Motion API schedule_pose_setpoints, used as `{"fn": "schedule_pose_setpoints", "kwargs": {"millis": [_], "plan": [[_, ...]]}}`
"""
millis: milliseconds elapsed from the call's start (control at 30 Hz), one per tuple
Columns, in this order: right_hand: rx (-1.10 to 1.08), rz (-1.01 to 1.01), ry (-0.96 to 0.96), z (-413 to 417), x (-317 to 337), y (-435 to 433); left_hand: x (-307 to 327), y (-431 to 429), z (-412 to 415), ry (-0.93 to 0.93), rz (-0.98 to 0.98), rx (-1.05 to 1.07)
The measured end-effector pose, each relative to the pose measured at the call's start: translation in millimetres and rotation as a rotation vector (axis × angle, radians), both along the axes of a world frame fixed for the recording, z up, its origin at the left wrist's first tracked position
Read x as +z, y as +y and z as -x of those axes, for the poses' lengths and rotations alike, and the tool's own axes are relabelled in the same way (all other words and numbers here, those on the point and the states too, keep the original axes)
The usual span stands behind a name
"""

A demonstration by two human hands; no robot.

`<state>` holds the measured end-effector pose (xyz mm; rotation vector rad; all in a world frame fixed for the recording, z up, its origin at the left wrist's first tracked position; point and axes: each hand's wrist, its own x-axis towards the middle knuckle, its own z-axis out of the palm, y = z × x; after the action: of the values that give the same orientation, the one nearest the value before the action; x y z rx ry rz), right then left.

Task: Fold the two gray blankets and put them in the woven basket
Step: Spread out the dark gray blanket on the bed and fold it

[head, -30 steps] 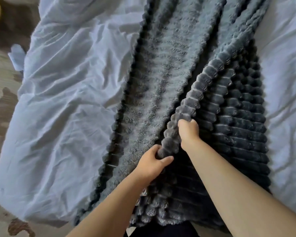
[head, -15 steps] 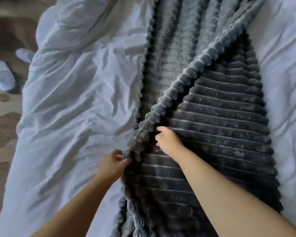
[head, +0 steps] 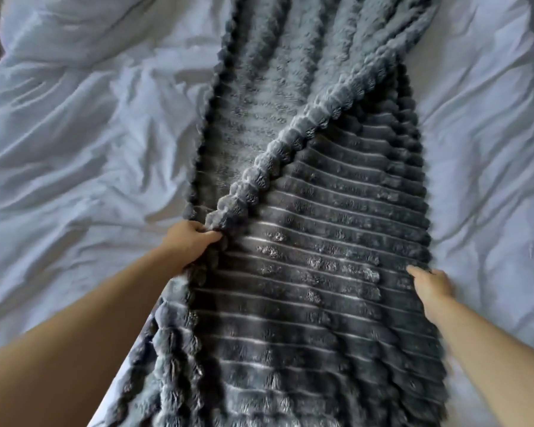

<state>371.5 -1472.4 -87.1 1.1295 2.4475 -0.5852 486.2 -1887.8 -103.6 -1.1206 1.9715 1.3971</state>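
Note:
A gray ribbed plush blanket [head: 315, 272] lies lengthwise down the middle of the bed, folded over itself, with a thick scalloped edge running diagonally from upper right to its left side. My left hand [head: 191, 241] pinches that edge at the blanket's left side. My right hand [head: 432, 283] rests at the blanket's right edge, fingers spread against the fabric; whether it grips is unclear. Only one gray blanket shows, and the woven basket is out of view.
A wrinkled pale blue-white bed sheet [head: 74, 167] covers the bed on both sides of the blanket. A bunched white duvet [head: 74, 23] sits at the upper left. The blanket's near end hangs toward me over the bed edge.
My left hand has carried the scalloped edge leftward across the blanket to its left side. My right hand let go of the edge and moved to the blanket's right side.

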Motion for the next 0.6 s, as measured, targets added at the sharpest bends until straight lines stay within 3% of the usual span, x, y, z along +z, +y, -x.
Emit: {"fn": "schedule_pose_setpoints", "kwargs": {"millis": [100, 167, 233, 333, 467, 600], "plan": [[-0.222, 0.459, -0.159, 15.4, 13.9, 1.8, 26.7, 6.2, -2.8, 0.107, 0.014, 0.292], [-0.204, 0.698, -0.198, 24.1, 40.3, 4.9, 59.2, 6.1, -5.0, 0.189, -0.046, 0.481], [-0.184, 0.776, -0.116, 30.1, 74.6, 15.8, 96.1, 1.3, -10.9, 0.265, -0.070, 0.630], [-0.305, 0.859, 0.144, 16.8, 132.4, 51.9, 151.3, -1.8, -33.5, 0.375, 0.068, 0.765], [-0.363, 1.038, 0.239, -23.5, 181.9, 89.6, 194.4, 10.8, -62.2, 0.334, 0.247, 0.618], [-0.353, 1.271, 0.198, -42.0, 229.6, 79.6, 232.4, 11.9, -73.2, 0.139, -0.160, 0.302]]}}
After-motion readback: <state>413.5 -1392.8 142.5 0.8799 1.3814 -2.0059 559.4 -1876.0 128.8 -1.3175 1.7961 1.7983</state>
